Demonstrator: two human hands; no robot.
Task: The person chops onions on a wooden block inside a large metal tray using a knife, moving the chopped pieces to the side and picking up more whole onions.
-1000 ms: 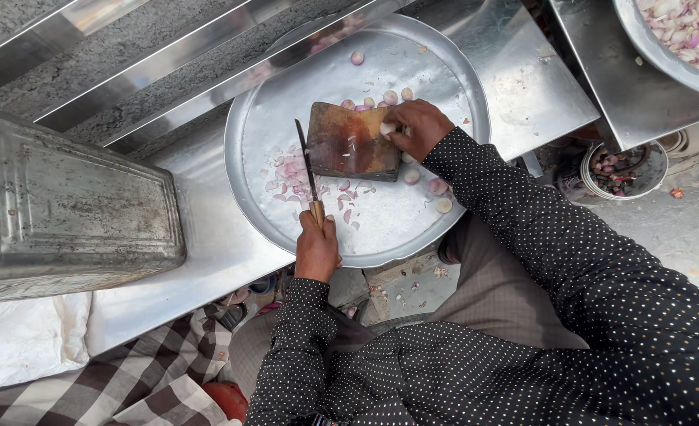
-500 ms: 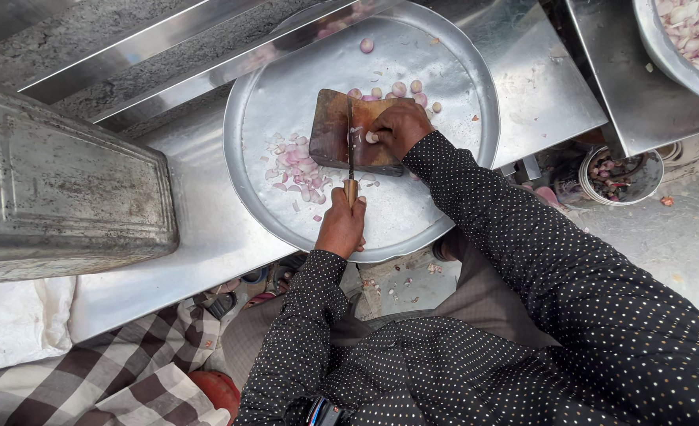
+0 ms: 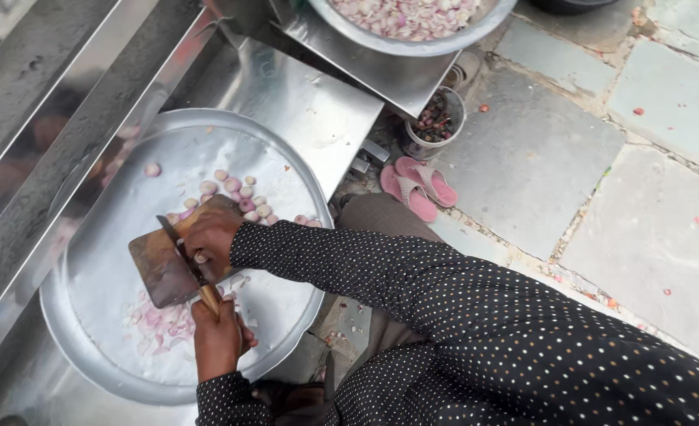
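My left hand (image 3: 217, 341) grips the knife (image 3: 182, 254); my right hand (image 3: 210, 235) pins what looks like a shallot on the board (image 3: 156, 268). Slices (image 3: 156, 323) heaped, whole shallots (image 3: 239, 193) waiting.

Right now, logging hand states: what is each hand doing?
Left hand: closed, holding the knife.
Right hand: pressing a small onion on the chopping board.
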